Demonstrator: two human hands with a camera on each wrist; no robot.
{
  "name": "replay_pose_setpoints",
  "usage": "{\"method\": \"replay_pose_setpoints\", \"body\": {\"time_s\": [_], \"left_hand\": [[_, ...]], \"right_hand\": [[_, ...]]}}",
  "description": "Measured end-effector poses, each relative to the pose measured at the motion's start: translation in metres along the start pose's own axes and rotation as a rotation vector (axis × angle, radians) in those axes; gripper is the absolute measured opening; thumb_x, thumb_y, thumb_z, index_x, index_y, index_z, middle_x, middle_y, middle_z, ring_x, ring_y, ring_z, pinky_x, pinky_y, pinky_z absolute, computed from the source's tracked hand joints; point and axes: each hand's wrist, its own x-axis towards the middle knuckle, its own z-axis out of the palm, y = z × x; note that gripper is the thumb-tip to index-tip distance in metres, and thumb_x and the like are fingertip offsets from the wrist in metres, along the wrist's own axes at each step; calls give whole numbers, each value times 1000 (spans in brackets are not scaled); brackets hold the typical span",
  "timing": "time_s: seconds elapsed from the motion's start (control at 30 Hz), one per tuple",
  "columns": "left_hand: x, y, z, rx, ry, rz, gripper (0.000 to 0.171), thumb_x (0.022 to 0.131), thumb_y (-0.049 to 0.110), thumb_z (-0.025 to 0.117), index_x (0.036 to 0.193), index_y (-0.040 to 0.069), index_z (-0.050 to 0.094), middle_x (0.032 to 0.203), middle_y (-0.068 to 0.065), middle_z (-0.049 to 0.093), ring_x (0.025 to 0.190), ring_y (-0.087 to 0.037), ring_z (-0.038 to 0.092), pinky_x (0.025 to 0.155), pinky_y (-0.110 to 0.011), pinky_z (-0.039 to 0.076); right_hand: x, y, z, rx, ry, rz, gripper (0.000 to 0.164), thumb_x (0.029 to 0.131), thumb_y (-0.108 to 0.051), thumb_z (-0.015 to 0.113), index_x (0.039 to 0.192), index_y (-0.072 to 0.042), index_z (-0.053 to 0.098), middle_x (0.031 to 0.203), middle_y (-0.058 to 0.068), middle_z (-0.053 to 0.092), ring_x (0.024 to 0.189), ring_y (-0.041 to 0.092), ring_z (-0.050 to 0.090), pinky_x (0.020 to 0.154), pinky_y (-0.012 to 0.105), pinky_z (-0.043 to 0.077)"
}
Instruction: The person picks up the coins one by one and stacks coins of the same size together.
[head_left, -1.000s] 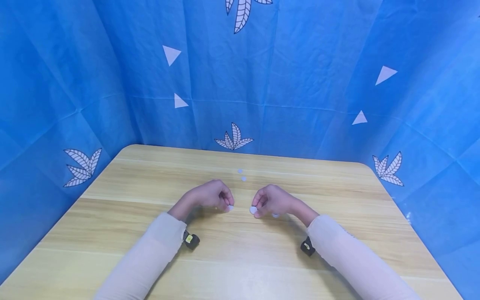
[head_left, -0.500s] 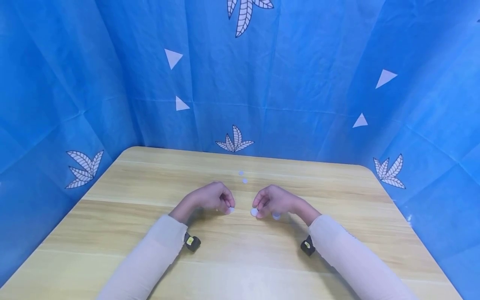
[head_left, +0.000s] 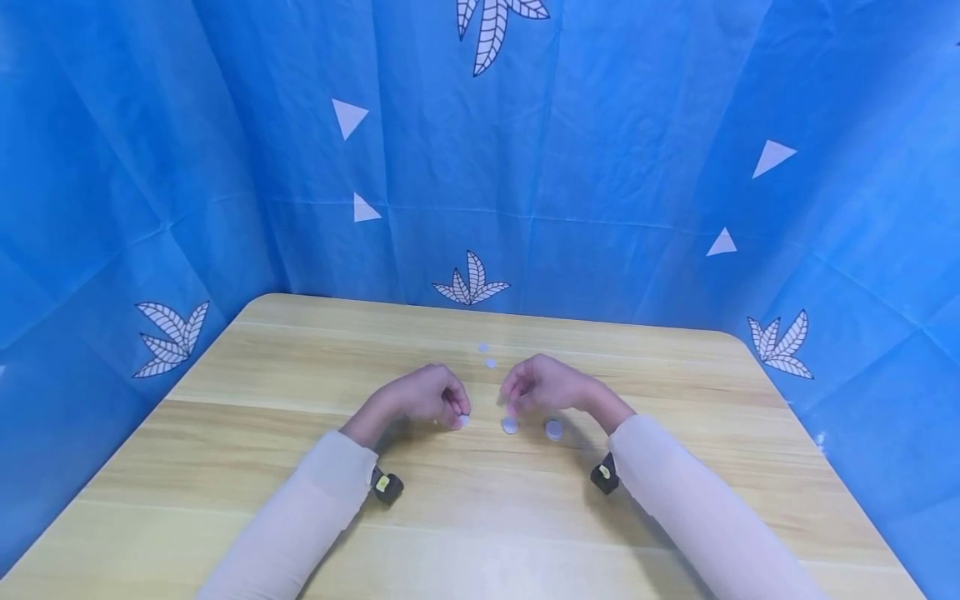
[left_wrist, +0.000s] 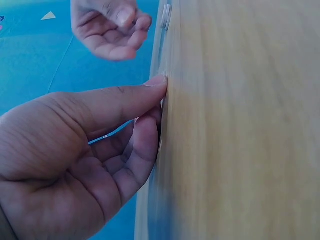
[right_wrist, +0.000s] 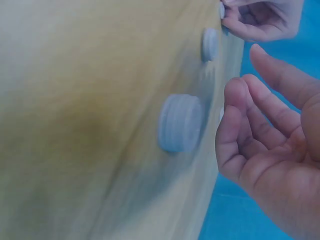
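My left hand [head_left: 422, 393] pinches a small white disc [head_left: 465, 421] at the tabletop; in the left wrist view, thumb and fingers meet at the table surface and mostly hide it. To its right lies a thin white disc [head_left: 509, 426], or a low pile of them. Farther right stands a taller stack of white discs [head_left: 553, 430], with several layers showing in the right wrist view [right_wrist: 181, 122]. My right hand [head_left: 546, 385] hovers just beyond these two, thumb apart from the loosely bent fingers [right_wrist: 235, 95], holding nothing.
Two more white discs, a nearer one [head_left: 491, 363] and a farther one [head_left: 483, 347], lie toward the back of the wooden table [head_left: 315, 333]. A blue patterned curtain [head_left: 622, 167] encloses the back and sides. Each wrist wears a small black camera [head_left: 387, 487].
My right hand has let go of the white disc and moved up and away from it, uncovering the stack at its right. The left hand stays in place on its disc.
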Motion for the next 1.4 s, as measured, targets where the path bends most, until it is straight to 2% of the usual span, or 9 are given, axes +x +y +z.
{"method": "replay_pose_setpoints", "body": {"time_s": [0.27, 0.43, 0.67, 0.83, 1.03, 1.4], "left_hand": [[0, -1, -1, 25, 17, -9, 15, 80, 4, 85, 88, 12, 76, 81, 2, 70, 77, -14, 65, 74, -28, 56], [0, -2, -1, 20, 17, -10, 14, 80, 5, 86, 88, 12, 76, 80, 3, 71, 76, -14, 65, 74, -28, 56], [0, -4, -1, 33, 22, -8, 15, 80, 6, 86, 88, 13, 76, 81, 4, 71, 77, -14, 65, 76, -28, 56], [0, -3, -1, 43, 20, -3, 15, 80, 7, 86, 88, 14, 76, 82, 5, 71, 78, -14, 66, 77, -29, 56], [1, -3, 0, 37, 18, -15, 15, 81, 8, 86, 88, 16, 76, 82, 5, 71, 79, -14, 66, 77, -29, 56], [2, -3, -1, 32, 11, -14, 13, 81, 8, 86, 87, 15, 76, 81, 4, 71, 77, -14, 65, 76, -29, 55]], "right_hand": [[18, -8, -8, -39, 18, -33, 25, 88, 0, 75, 113, 2, 70, 96, 5, 75, 92, 15, 69, 87, 31, 57], [31, -10, -14, -72, 61, -32, 24, 91, -4, 74, 114, 3, 70, 97, 4, 75, 93, 16, 70, 88, 32, 57], [49, -5, -17, -131, 153, 2, 20, 91, -8, 77, 110, -1, 73, 102, 5, 75, 99, 20, 70, 92, 35, 56], [59, 3, -16, -114, 215, 43, 18, 90, -4, 76, 108, 0, 73, 102, 8, 75, 98, 21, 70, 88, 33, 57], [66, 8, -14, -96, 238, 99, 18, 90, -5, 78, 106, 0, 73, 98, 8, 75, 92, 19, 68, 81, 29, 56], [74, 10, -9, -152, 273, 154, 20, 90, -18, 81, 101, -4, 74, 99, 7, 73, 90, 19, 64, 82, 32, 54]]}}
